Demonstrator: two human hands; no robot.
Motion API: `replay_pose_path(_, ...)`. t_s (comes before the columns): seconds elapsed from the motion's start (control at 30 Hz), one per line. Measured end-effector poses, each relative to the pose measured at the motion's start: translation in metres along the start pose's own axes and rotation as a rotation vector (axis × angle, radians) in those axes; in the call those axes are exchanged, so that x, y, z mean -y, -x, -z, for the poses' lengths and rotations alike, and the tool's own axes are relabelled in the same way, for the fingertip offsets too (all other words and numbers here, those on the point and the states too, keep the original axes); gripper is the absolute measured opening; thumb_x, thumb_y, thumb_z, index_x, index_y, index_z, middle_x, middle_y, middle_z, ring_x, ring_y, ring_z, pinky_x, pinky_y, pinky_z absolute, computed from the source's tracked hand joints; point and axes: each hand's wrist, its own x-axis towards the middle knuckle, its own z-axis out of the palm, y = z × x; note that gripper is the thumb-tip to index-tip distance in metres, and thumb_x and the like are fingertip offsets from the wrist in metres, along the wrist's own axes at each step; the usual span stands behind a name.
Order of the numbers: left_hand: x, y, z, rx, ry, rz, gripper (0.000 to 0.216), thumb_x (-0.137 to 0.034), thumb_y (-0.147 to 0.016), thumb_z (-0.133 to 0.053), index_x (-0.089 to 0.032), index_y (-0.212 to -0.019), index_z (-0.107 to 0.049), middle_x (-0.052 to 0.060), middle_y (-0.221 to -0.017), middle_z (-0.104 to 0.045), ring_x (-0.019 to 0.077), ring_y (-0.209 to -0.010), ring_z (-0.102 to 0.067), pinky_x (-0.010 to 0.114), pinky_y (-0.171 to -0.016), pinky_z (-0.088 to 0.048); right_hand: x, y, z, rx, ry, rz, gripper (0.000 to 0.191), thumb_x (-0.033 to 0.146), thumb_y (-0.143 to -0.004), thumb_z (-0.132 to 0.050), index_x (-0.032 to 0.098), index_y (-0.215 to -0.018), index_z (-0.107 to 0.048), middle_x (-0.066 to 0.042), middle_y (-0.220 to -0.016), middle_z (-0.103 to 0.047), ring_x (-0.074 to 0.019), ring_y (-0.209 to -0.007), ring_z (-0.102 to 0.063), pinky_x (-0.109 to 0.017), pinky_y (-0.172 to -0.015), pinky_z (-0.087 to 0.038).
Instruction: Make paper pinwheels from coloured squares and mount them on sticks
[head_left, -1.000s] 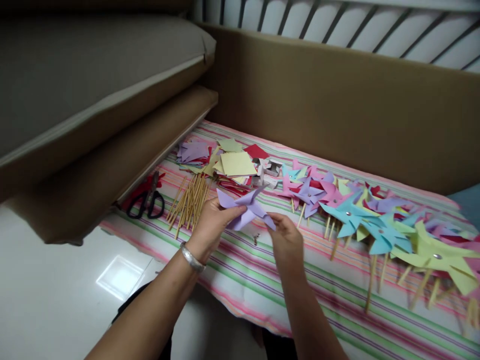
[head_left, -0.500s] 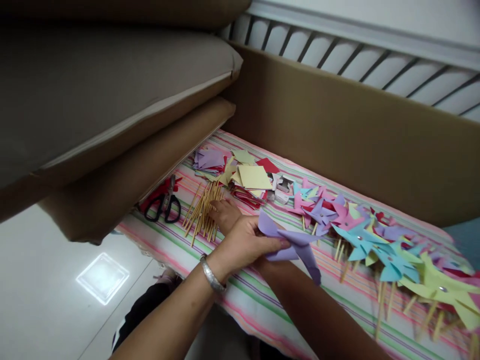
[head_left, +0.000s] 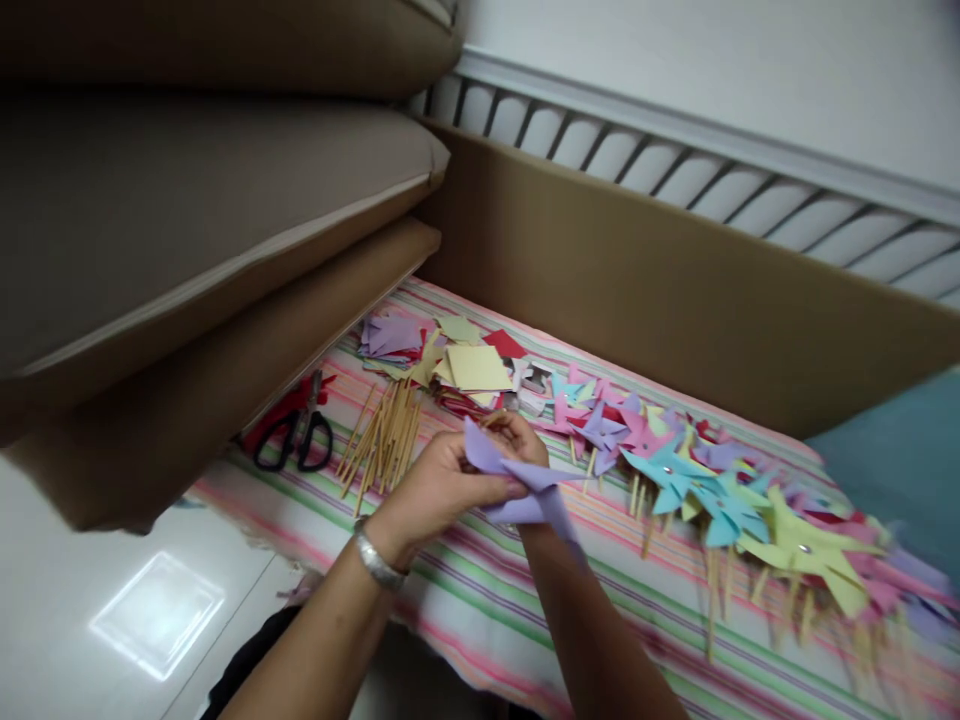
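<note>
My left hand (head_left: 442, 480), with a silver bangle at the wrist, is closed on a purple paper pinwheel (head_left: 517, 480), thumb on its folded centre. Behind the pinwheel, my right hand (head_left: 525, 440) has its fingers curled round a thin wooden stick (head_left: 495, 420), of which only a short tan bit shows. The right palm is partly covered by the purple paper. A loose pile of wooden sticks (head_left: 386, 435) lies to the left of my hands. Finished pinwheels on sticks (head_left: 724, 500) spread in a row to the right.
Black-handled scissors (head_left: 296, 435) lie left of the sticks. Behind are purple cut paper (head_left: 394, 335), stacked yellow squares (head_left: 478, 368) and a small white box (head_left: 531, 385). Striped cloth (head_left: 480, 600) covers the surface. Large cushions (head_left: 225, 220) overhang the left; a brown panel (head_left: 637, 260) stands behind.
My right hand has left the stick pile and come up beside the pinwheel with a stick. My left hand still holds the purple pinwheel. The view has shifted slightly.
</note>
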Motion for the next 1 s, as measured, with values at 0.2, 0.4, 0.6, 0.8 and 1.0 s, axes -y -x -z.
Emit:
replay_pose_path(0.2,0.009,-0.005,0.009,0.083,-0.179,0.016,0.012,-0.025,-0.067,-0.072,-0.015,-0.071,-0.067,0.001,-0.066,-0.060,0.0117,-0.061,-0.053,0.025,-0.060,-0.041,0.011,0.042,0.044,-0.100,-0.282,-0.077,0.019,0.027,-0.074,-0.063,0.019,-0.091,-0.062,0.000,-0.071,-0.060,-0.0114,-0.063,-0.055,-0.024,-0.059,-0.043)
replay_pose_path(0.4,0.022,-0.015,-0.003,0.132,-0.401,-0.089,0.005,-0.021,-0.073,-0.067,-0.017,-0.075,-0.069,0.004,-0.077,-0.063,0.0167,-0.078,-0.058,0.028,-0.074,-0.043,0.019,0.053,0.064,-0.089,-0.336,-0.159,0.018,0.030,-0.072,-0.066,0.018,-0.085,-0.064,0.000,-0.068,-0.060,-0.0085,-0.053,-0.049,-0.019,-0.045,-0.035)
replay_pose_path(0.6,0.030,-0.024,-0.017,0.162,-0.571,-0.213,0.007,-0.019,-0.076,-0.064,-0.020,-0.078,-0.070,0.005,-0.081,-0.064,0.0176,-0.084,-0.058,0.028,-0.076,-0.043,0.023,0.056,0.082,-0.069,-0.246,-0.199,0.014,0.031,-0.072,-0.065,0.017,-0.075,-0.064,0.005,-0.052,-0.052,-0.0075,-0.047,-0.044,-0.020,-0.045,-0.033)
replay_pose_path(0.8,0.038,-0.029,-0.024,0.111,-0.631,-0.329,0.006,-0.019,-0.074,-0.066,-0.021,-0.078,-0.070,0.005,-0.079,-0.067,0.0191,-0.082,-0.060,0.036,-0.088,-0.041,0.030,0.059,0.090,-0.019,-0.255,-0.210,0.014,0.031,-0.071,-0.067,0.017,-0.074,-0.065,0.002,-0.065,-0.060,-0.0090,-0.056,-0.050,-0.021,-0.053,-0.036)
replay_pose_path(1.0,0.040,-0.028,-0.026,0.057,-0.616,-0.400,0.006,-0.023,-0.074,-0.067,-0.022,-0.078,-0.071,0.005,-0.079,-0.067,0.0190,-0.081,-0.060,0.035,-0.086,-0.043,0.035,0.061,0.088,-0.031,-0.201,-0.199,0.010,0.029,-0.071,-0.066,0.019,-0.074,-0.066,0.001,-0.070,-0.063,-0.0111,-0.061,-0.053,-0.022,-0.055,-0.036)
